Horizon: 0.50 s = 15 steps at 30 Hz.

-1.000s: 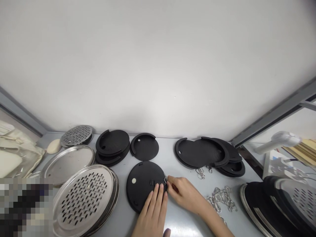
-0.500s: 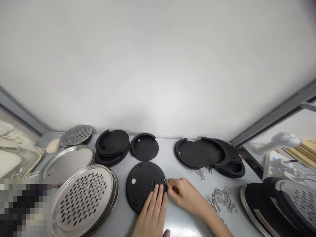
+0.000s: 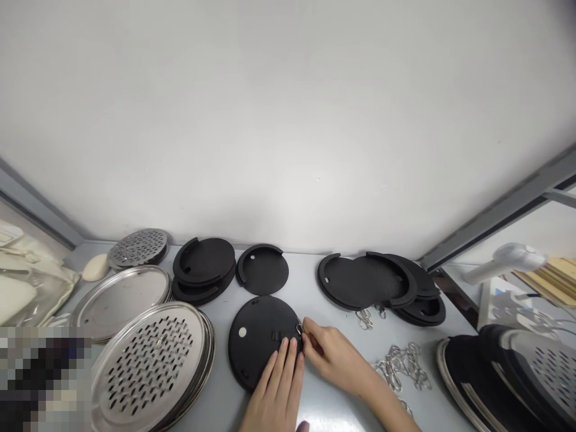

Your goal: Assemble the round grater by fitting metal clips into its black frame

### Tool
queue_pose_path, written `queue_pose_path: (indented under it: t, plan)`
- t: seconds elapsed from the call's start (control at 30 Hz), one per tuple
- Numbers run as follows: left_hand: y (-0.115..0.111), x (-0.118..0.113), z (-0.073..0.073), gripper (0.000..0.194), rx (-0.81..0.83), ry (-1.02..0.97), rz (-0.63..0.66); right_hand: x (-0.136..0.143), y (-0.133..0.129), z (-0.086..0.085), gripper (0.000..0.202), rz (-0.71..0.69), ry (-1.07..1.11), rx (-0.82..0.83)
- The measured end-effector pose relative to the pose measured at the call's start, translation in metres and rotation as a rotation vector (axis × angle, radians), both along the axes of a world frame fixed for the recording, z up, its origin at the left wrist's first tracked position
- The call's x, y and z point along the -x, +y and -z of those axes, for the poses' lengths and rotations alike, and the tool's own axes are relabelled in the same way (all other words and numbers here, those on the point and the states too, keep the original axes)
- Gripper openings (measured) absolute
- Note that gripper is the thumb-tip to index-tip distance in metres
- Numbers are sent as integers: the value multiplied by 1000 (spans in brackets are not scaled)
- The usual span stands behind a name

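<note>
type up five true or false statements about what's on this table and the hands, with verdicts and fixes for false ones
1. The left hand rests on a black disc. True.
2. The right hand is at the black disc's left edge. False: at its right edge.
3. Loose wire hooks lie right of the black disc. True.
4. The front left metal plate has no holes. False: many.
5. A pale spot shows on the black disc. True.

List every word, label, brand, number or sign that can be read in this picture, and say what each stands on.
No text can be read.
Black disc under the left hand: no lettering visible.
Perforated metal disc at the left: none visible.
White unit at the far right: a blue mark, too small and blurred to read.
</note>
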<state>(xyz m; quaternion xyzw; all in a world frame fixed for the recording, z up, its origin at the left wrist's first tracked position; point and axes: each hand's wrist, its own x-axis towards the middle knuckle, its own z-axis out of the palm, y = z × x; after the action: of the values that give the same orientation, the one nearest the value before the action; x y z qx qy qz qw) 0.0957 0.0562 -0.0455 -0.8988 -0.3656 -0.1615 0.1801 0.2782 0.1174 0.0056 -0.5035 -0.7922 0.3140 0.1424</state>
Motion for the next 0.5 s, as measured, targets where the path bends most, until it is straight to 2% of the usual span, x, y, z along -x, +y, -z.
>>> queue_pose_path:
  t: [0.5]
  plan:
    - [0, 1, 3, 69, -21, 8, -11, -1, -1, 0, 26, -3, -72, -14]
